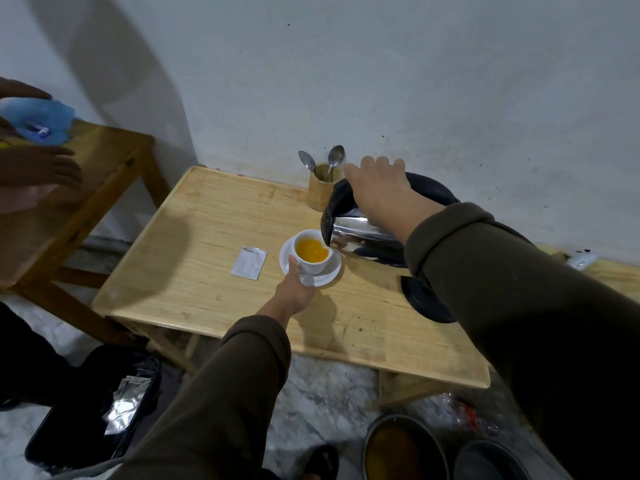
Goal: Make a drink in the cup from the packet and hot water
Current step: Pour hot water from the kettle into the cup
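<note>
A white cup [313, 265] holding orange liquid stands on a white saucer [329, 276] in the middle of the wooden table [207, 289]. My left hand [296, 292] holds the cup at its near left side. My right hand [379, 192] grips the handle of a steel kettle [360, 233] with a black lid, tilted so its spout sits over the cup's right rim. A silver packet [249, 262] lies flat on the table just left of the saucer.
The black kettle base [427, 299] sits on the table to the right. A wooden holder [322, 187] with two spoons stands by the wall. Another person's hands [45, 168] hover over a side table at far left. Buckets [403, 448] and a bag [93, 410] sit on the floor.
</note>
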{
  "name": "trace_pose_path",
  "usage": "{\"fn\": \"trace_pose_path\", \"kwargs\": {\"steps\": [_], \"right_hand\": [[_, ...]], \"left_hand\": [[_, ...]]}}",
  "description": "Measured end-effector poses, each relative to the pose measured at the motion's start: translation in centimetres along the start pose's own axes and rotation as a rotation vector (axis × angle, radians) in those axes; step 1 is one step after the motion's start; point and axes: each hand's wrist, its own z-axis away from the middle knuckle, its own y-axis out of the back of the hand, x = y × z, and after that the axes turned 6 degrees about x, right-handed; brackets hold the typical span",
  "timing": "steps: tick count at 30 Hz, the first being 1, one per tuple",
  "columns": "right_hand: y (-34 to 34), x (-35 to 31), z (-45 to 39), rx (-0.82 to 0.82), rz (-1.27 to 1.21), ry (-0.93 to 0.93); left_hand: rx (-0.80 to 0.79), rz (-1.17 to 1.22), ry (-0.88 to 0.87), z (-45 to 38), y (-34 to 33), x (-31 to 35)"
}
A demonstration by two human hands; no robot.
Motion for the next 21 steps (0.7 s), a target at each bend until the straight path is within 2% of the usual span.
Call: {"fn": "trace_pose_path", "kwargs": {"steps": [4, 8, 12, 16, 21], "right_hand": [[-0.9, 0.6, 0.3, 0.028, -0.066, -0.025], [-1.0, 1.9, 1.2, -0.036, -0.168, -0.063], [-1.5, 3.4, 2.7, -0.033, -0.305, -0.140], [-2.6, 5.2, 4.2, -0.021, -0.446, -0.283], [-4.2, 8.1, 6.8, 0.013, -0.685, -0.605]], "left_hand": [[-0.005, 0.004, 0.004, 0.0, 0.0, 0.1], [0.031, 0.027, 0.005, 0.0, -0.4, 0.2], [0.086, 0.047, 0.021, 0.3, -1.1, 0.6], [0.142, 0.151, 0.039, 0.5, -2.0, 0.9], [0.173, 0.190, 0.067, 0.8, -3.7, 1.5]]}}
